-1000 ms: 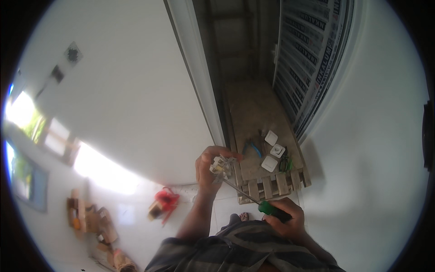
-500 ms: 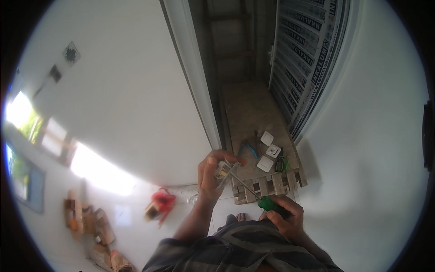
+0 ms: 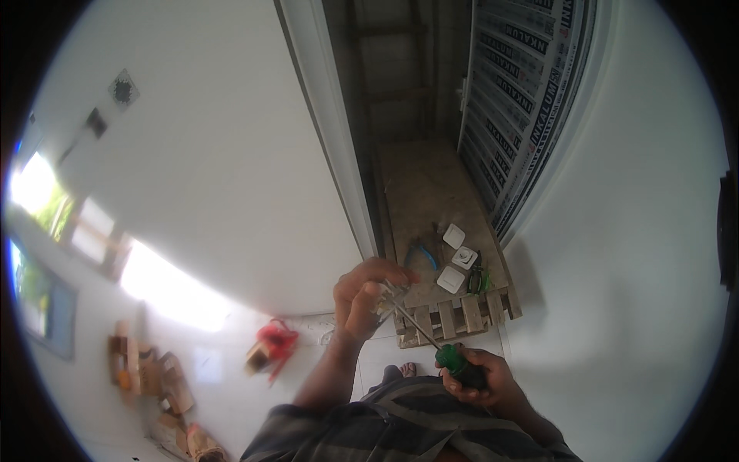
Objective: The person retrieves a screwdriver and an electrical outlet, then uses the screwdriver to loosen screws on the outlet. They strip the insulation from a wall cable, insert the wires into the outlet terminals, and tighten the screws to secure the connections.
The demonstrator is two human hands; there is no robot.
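My left hand point(image 3: 360, 296) is closed around a small electrical fitting point(image 3: 390, 297) with a metal frame, which the fingers partly cover. In my right hand point(image 3: 493, 377) is a screwdriver point(image 3: 453, 359), gripped by its green and dark handle. Its long shaft points up and left, and the tip reaches the fitting; exact contact there is too small to make out. Beyond the hands, on a wooden platform point(image 3: 419, 189), lie white square plates point(image 3: 450, 279), one of them a socket cover point(image 3: 464, 257) with a round centre. Blue-handled pliers point(image 3: 427, 257) and a green-and-black tool point(image 3: 476, 280) lie beside them.
A white wall point(image 3: 208, 154) rises at left, ending in a door frame point(image 3: 327, 131). A film-wrapped door point(image 3: 516, 115) stands at right of the platform. Cardboard boxes point(image 3: 146, 373) and a red bag point(image 3: 277, 339) are on the floor at left. Two wall boxes show upper left.
My right hand has turned around the screwdriver handle and sits slightly lower. The left fingers have shifted and cover more of the fitting.
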